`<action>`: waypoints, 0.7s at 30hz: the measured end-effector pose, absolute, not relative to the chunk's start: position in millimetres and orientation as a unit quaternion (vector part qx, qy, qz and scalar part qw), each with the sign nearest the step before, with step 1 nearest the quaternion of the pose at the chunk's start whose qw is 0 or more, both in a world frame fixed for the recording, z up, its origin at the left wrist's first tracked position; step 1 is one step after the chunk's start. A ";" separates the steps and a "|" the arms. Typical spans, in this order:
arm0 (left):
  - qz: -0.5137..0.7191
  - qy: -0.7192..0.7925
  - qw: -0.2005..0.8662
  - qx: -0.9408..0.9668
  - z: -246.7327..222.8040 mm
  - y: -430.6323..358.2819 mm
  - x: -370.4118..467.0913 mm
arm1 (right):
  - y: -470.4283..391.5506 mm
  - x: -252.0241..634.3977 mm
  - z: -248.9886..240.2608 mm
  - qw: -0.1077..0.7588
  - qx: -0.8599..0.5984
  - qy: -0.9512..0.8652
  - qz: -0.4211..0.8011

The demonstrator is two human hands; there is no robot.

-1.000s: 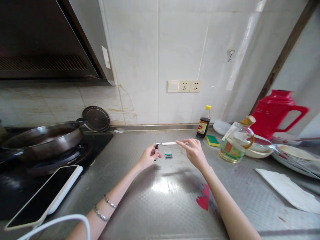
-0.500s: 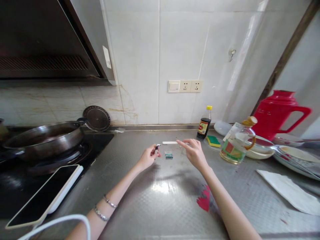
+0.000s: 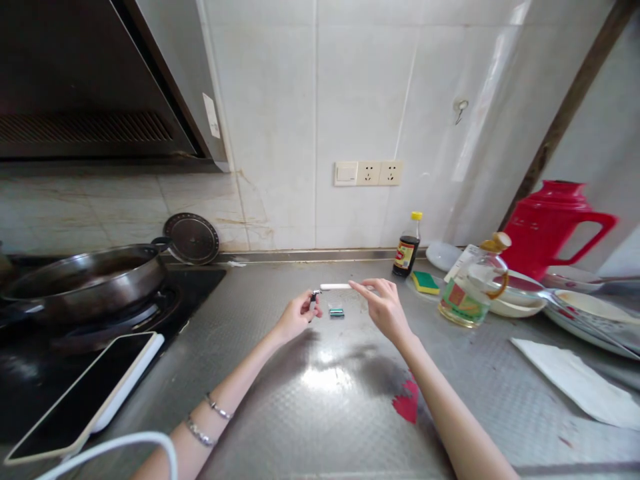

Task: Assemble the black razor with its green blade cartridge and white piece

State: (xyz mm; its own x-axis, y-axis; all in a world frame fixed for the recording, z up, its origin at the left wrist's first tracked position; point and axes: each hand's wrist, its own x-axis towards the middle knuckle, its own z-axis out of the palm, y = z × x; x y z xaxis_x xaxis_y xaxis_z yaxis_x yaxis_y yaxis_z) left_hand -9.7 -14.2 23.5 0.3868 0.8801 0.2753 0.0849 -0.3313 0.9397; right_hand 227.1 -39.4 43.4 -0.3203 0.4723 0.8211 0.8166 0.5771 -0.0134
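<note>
My left hand [image 3: 299,317] is closed around what looks like a small black lighter [image 3: 313,299] with a metal top. Its top is close to the left end of a slim white stick [image 3: 334,287]; I cannot tell if they touch. The stick's right end is pinched in the fingers of my right hand [image 3: 385,308], which keeps it level above the counter. Between the hands, on the counter, lies a small teal and black piece like a razor head [image 3: 337,313], touched by neither hand.
On the left are a pan [image 3: 85,280] on the stove and a phone [image 3: 83,397]. To the right stand a soy sauce bottle [image 3: 405,255], a sponge [image 3: 425,283], a glass jug [image 3: 467,297], dishes [image 3: 595,313] and a red thermos [image 3: 543,230]. The counter [image 3: 280,420] is metal.
Both hands keep their hold and hardly move. The whole view has shifted very slightly.
</note>
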 end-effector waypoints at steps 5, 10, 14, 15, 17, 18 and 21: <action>0.427 0.343 0.462 0.697 23.6 -16.1 -7.5 | -40.5 220.5 42.7 0.397 -0.392 -0.800 -0.221; 0.435 0.350 0.451 0.697 27.0 -12.7 -12.3 | -38.3 232.1 42.9 0.403 -0.415 -0.783 -0.227; 0.422 0.340 0.463 0.701 22.5 -13.1 -9.9 | -43.5 222.1 45.4 0.399 -0.407 -0.790 -0.225; 0.422 0.338 0.464 0.702 21.6 -13.2 -9.3 | -44.5 219.1 45.8 0.394 -0.399 -0.797 -0.224; 0.425 0.335 0.456 0.706 21.7 -12.9 -9.3 | -44.7 217.3 46.0 0.391 -0.388 -0.805 -0.220; 0.427 0.337 0.449 0.709 22.7 -12.5 -10.1 | -43.9 218.8 45.7 0.394 -0.386 -0.805 -0.218; 0.435 0.346 0.434 0.709 27.3 -11.1 -13.3 | -39.7 227.4 43.8 0.411 -0.390 -0.797 -0.209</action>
State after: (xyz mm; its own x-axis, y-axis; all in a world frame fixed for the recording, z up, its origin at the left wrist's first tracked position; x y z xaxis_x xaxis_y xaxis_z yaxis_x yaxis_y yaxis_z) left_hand -13.3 -11.1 27.3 0.3825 0.8681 0.3163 0.1143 -0.3841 0.9162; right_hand 227.4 -39.7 43.8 -0.3571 0.4497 0.8187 0.7936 0.6083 0.0120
